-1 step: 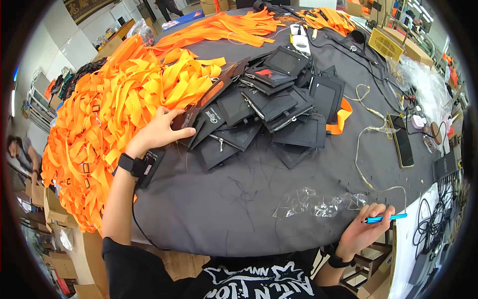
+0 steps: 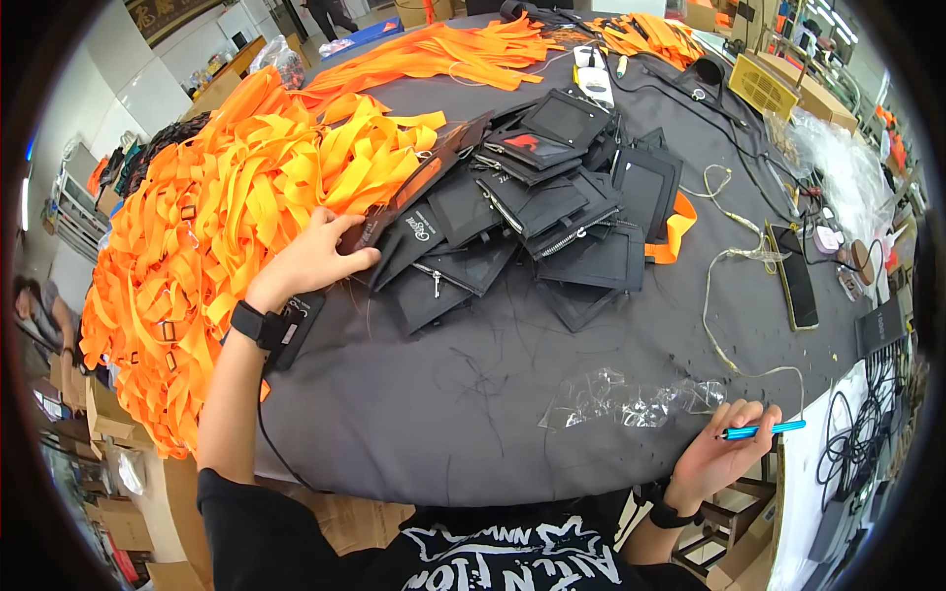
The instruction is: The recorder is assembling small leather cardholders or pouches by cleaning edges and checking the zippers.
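My left hand (image 2: 313,258) is at the left edge of a heap of black card holders (image 2: 463,212), its thumb and fingers closed on the near end of a dark holder (image 2: 372,229) that leans against the heap. Several holders have zips and clear windows. A blue pen-shaped tool (image 2: 764,430) is gripped in my right hand (image 2: 727,453) at the table's near right edge. A thin pale cord (image 2: 711,330) runs down to beside that tool; whether it joins it I cannot tell. Below my left wrist lies a small black box-like device (image 2: 296,333).
Orange straps (image 2: 197,266) pile high along the left, with more orange straps (image 2: 443,54) at the back. Crumpled clear plastic (image 2: 631,399) and loose dark threads (image 2: 483,379) lie in front. A phone (image 2: 794,279), cables and a yellow box-shaped device (image 2: 764,89) occupy the right side.
My left hand and the dark holder's near end have shifted very slightly left. My right hand stays in place with the blue tool.
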The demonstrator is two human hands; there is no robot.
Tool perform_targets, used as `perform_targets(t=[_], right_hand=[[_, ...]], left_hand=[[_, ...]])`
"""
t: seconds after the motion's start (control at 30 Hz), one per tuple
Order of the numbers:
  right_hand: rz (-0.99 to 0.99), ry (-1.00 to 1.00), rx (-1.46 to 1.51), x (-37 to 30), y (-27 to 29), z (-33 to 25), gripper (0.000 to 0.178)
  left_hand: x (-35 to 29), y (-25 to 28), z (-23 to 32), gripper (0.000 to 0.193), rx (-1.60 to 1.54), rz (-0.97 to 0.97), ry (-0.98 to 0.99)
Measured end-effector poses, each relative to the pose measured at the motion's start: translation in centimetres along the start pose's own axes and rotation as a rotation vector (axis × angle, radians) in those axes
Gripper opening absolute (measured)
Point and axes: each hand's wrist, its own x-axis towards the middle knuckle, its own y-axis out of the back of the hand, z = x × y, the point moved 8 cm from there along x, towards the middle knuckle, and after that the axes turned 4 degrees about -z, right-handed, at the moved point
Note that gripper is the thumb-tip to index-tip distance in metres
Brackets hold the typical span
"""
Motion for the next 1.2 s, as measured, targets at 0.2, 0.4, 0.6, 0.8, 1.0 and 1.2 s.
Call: perform_targets(t=[0.2,0.4,0.6,0.8,1.0,1.2], right_hand=[[-0.031,0.003,0.105,-0.3,0.6,0.0,0.014],[-0.089,0.016,0.081,0.5,0.3,0.4,0.015],[-0.034,-0.016,0.031,0.4,-0.2,1.0,0.014],[0.217,-0.001,0.078,0.2,1.9,0.0,0.017],[0.165,-0.014,0.103,-0.3,0.9,0.3,0.012],[0.146,-0.009,0.079,-0.1,0.6,0.1,0.012]], left_hand=[[-4.8,4.8,6.9,0.023,0.442,0.450,-0.153],[-13.2,-3.7,20.7,0.022,0.393,0.210,-0.685],[-12.8,-8.6,22.1,0.045,0.086,-0.197,-0.743],[-10.7,-9.2,23.0,0.063,0.054,-0.111,-0.904],[-9.6,-8.5,23.5,0.039,-0.013,-0.139,-0.862],[-9.0,-8.3,24.3,0.022,0.012,-0.096,-0.975]])
